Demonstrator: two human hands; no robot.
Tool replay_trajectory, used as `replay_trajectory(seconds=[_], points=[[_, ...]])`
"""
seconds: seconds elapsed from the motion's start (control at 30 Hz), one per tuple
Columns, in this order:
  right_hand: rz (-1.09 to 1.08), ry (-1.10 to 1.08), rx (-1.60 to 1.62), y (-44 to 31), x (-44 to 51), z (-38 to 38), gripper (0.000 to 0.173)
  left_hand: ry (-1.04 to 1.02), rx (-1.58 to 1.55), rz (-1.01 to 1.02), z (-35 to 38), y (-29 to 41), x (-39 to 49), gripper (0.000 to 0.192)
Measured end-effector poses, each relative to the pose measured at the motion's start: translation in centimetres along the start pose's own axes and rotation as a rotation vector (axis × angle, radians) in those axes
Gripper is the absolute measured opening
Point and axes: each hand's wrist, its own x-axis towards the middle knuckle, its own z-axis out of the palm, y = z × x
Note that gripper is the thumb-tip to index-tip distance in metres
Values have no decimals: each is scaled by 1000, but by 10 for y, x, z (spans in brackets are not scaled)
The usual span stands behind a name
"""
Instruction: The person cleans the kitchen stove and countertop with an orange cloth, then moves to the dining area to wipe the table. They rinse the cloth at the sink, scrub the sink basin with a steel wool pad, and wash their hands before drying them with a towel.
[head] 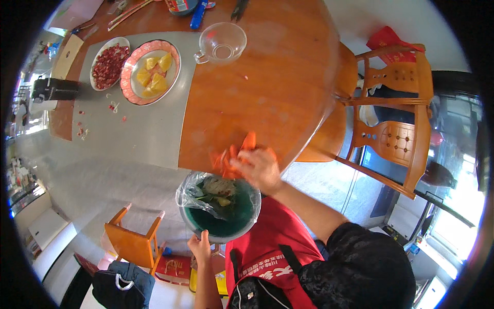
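My left hand (201,247) grips the near rim of a round trash bin (216,228) with a clear plastic liner, held just off the table's edge. Green leaves and other scraps (220,193) lie inside the bin. Over the table edge, directly beyond the bin, my right hand (256,166) is closed around a bunch of orange peels (227,160), blurred by motion. Farther up the table are a pink-rimmed plate (126,77) of orange wedges (156,83), an oval dish of red pomegranate seeds (109,65) and a clear glass cup (223,42).
A grey mat (154,127) covers the left part of the wooden table (262,89), with small scraps on it. A black bottle (56,89) lies at the left. Wooden chairs (393,135) stand at the right; a wooden stool (133,239) is at the lower left.
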Motion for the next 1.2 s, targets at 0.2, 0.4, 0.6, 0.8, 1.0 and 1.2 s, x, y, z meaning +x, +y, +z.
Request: replay_trajectory(seconds=[0.2,0.4,0.6,0.8,1.0,1.2], points=[[120,-10,478,-40,-5,6,39,36,-153,-38,-11,-2,4,26],[418,444,-71,144,120,-60,28,89,-135,-20,-31,-2,20,32],[239,224,-320,138,139,-5,23,126,-157,31,-51,9,44,23],[-146,-149,-12,-44,68,47,23,104,-139,54,-67,3,56,20],[-17,-157,295,-67,73,37,27,111,-189,16,-70,12,53,23],[347,240,-295,8,136,45,31,173,-133,0,-55,-1,55,33]])
